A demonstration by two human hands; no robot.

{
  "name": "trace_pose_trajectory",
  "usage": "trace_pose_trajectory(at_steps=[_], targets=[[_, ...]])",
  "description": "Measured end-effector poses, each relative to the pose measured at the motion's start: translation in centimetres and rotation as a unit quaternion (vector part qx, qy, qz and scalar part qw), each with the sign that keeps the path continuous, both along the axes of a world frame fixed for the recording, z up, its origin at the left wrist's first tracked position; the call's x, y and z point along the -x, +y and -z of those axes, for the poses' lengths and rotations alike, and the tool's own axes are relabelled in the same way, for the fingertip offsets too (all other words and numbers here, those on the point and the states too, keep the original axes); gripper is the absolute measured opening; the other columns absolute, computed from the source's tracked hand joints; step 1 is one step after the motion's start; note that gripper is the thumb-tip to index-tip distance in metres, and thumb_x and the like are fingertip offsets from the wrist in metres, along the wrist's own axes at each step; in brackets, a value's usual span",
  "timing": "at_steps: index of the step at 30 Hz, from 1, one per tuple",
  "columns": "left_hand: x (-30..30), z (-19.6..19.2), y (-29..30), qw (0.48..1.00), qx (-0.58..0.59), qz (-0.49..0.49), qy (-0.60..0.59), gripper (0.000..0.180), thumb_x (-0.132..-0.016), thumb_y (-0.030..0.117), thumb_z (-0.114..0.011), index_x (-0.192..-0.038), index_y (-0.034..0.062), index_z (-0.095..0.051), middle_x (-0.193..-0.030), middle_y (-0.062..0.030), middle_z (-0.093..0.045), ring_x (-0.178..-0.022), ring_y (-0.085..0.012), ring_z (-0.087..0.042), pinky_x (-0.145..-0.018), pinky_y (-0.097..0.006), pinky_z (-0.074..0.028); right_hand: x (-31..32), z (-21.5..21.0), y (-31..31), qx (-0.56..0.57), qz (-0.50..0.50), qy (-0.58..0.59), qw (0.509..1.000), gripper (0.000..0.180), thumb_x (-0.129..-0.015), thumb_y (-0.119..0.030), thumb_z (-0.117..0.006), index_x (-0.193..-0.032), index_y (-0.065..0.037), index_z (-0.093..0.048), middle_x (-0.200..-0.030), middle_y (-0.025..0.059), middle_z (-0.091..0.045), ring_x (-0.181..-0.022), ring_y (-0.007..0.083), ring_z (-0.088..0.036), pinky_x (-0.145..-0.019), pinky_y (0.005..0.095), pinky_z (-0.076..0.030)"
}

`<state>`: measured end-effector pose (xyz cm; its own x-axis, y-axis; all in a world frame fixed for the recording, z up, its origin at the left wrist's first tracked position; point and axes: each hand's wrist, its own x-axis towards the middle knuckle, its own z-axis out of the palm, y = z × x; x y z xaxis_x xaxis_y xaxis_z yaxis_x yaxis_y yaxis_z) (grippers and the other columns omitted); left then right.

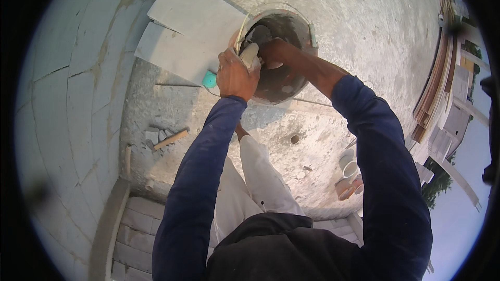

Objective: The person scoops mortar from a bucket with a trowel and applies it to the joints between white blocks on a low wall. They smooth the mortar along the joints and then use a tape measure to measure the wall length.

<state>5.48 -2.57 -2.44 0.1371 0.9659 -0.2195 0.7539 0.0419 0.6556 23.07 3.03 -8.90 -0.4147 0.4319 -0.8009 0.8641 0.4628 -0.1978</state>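
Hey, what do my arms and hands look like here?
Your left sleeve is plain dark navy and reaches about to the wrist. The right sleeve matches but ends partway along the forearm. Your left hand wears no glove; the right hand, partly shadowed, looks bare too.

the left hand (237,74) grips a pale rounded object (249,55) at the left rim of a mortar-smeared bucket (298,27), while the right hand (273,51) reaches inside, its fingers partly hidden. pale flat boards (200,23) lie near the concrete floor's (375,18) upper left corner, beside a block wall (67,93); wooden planks (441,73) line the floor's right edge, and small tubs (346,162) sit toward its lower right corner.
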Motion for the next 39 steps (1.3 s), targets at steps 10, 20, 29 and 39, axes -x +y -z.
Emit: trace_pose_trajectory(at_steps=[10,20,29,39], targets=[[1.5,-0.6,0.4,0.996,0.08,-0.028,-0.032,0.065,-0.08,0.035,-0.079,-0.121,-0.0067,-0.05,-0.124,-0.029,-0.056,-0.108,-0.0483,-0.063,-0.092,-0.051,-0.052,-1.7,-8.8,2.8,-0.005,0.026,-0.048,0.998,0.03,-0.077,-0.01,-0.068,-0.105,-0.006,-0.076,-0.101,0.0169,-0.075,-0.1,0.0326,-0.072,-0.079,0.0444,-0.058],[1.1,-0.1,-0.4,0.998,0.05,-0.029,-0.028,0.067,-0.08,0.032,-0.078,-0.126,-0.006,-0.047,-0.12,-0.0257,-0.057,-0.102,-0.0441,-0.065,-0.087,-0.049,-0.055,-5.6,-2.3,-4.6,-0.172,0.211,-0.05,0.961,0.022,-0.079,-0.019,-0.072,-0.097,-0.007,-0.076,-0.096,0.0165,-0.074,-0.092,0.0341,-0.073,-0.082,0.0438,-0.059],[0.8,-0.5,-2.0,0.997,0.037,-0.053,-0.045,0.062,-0.082,0.032,-0.077,-0.122,-0.0062,-0.05,-0.119,-0.026,-0.057,-0.105,-0.0468,-0.063,-0.09,-0.051,-0.052,-4.9,0.1,-12.2,-0.069,0.299,-0.007,0.952,0.026,-0.086,-0.02,-0.064,-0.103,-0.002,-0.072,-0.104,0.0215,-0.072,-0.1,0.037,-0.071,-0.09,0.0468,-0.056],[1.8,0.6,-2.4,0.998,0.033,-0.054,-0.029,0.065,-0.08,0.029,-0.08,-0.123,-0.0102,-0.051,-0.121,-0.0289,-0.057,-0.109,-0.0475,-0.06,-0.094,-0.05,-0.05,-5.6,0.2,-13.3,0.182,0.713,0.23,0.637,0.028,-0.09,-0.006,-0.063,-0.114,0.001,-0.073,-0.088,0.0143,-0.073,-0.072,0.0243,-0.068,-0.061,0.0352,-0.051]])
